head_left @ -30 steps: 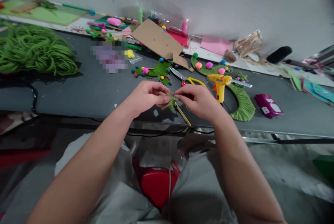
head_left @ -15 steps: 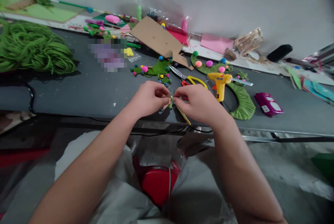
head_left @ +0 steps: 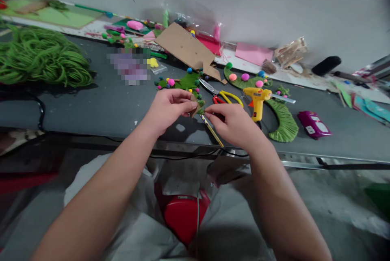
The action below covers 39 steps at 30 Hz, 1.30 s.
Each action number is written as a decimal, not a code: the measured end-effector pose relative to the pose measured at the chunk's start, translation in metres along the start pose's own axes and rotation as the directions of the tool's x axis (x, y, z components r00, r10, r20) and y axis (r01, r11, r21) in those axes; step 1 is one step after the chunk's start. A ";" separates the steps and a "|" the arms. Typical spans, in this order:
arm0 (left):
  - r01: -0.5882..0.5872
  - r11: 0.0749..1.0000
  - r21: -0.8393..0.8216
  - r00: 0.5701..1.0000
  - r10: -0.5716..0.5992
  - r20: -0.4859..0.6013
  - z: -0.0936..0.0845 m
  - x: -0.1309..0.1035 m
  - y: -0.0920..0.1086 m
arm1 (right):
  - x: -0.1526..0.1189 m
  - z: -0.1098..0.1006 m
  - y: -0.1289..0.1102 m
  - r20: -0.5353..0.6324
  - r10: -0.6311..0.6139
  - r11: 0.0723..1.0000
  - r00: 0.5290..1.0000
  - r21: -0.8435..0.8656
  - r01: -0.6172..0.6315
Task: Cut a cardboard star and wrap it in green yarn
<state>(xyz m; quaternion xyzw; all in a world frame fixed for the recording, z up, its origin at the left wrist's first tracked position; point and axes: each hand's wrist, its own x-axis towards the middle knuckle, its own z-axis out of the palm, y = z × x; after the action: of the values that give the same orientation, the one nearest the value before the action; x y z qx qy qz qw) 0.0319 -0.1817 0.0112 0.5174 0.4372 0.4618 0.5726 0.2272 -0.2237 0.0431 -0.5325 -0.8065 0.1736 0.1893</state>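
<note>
My left hand [head_left: 166, 111] pinches a small piece of cardboard [head_left: 194, 106] between thumb and fingers. Green yarn [head_left: 200, 106] is wrapped around the right part of this piece. At its lower right edge, my right hand [head_left: 233, 121] is closed, thumb and forefinger pinched on the yarn; the strand itself is too fine to follow. Under the hands, a yellow pencil-like stick [head_left: 211, 131] lies on the table. Just beyond are scissors [head_left: 224, 95] with red and yellow handles, and a green yarn-covered shape [head_left: 190, 80] with coloured pompoms.
A yellow glue gun [head_left: 256, 100] lies right of the scissors, against a green yarn-wrapped ring [head_left: 284, 123]. Farther right sits a purple packet [head_left: 313, 124]. A heap of green yarn [head_left: 42, 58] covers the table's left end. Flat cardboard [head_left: 184, 46] leans at the back.
My hands have drawn slightly apart and the cardboard piece has turned, so more of it and its green yarn shows. The view has shifted slightly.
</note>
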 end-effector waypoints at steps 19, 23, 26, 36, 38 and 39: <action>-0.059 0.919 0.390 0.944 -0.075 0.321 0.004 -0.002 -0.011 | 0.019 -0.006 0.026 0.119 0.011 0.997 0.993 0.070 -0.019; -0.083 0.913 0.400 0.961 -0.033 0.275 0.003 0.000 -0.017 | 0.013 -0.011 0.005 0.101 -0.025 0.995 0.995 -0.096 0.035; -0.097 0.901 0.422 0.970 -0.008 0.241 0.002 0.001 -0.019 | 0.008 -0.013 -0.006 0.119 -0.032 0.987 0.992 -0.155 0.051; -0.193 0.851 0.489 0.968 0.083 0.238 -0.002 0.002 -0.023 | 0.016 0.003 -0.006 -0.036 0.130 0.990 0.991 -0.046 -0.132; -0.173 0.864 0.473 0.973 0.074 0.221 -0.002 0.002 -0.022 | 0.017 0.003 -0.005 -0.043 0.124 0.992 0.991 -0.017 -0.125; -0.157 0.873 0.462 0.976 0.066 0.207 -0.002 0.002 -0.022 | 0.016 0.003 -0.005 -0.043 0.116 0.993 0.992 -0.008 -0.116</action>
<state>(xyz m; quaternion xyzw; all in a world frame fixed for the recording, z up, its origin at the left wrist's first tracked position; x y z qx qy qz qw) 0.0323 -0.1802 -0.0105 0.7069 0.4515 0.3226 0.4386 0.2163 -0.2107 0.0447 -0.5831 -0.7709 0.1686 0.1931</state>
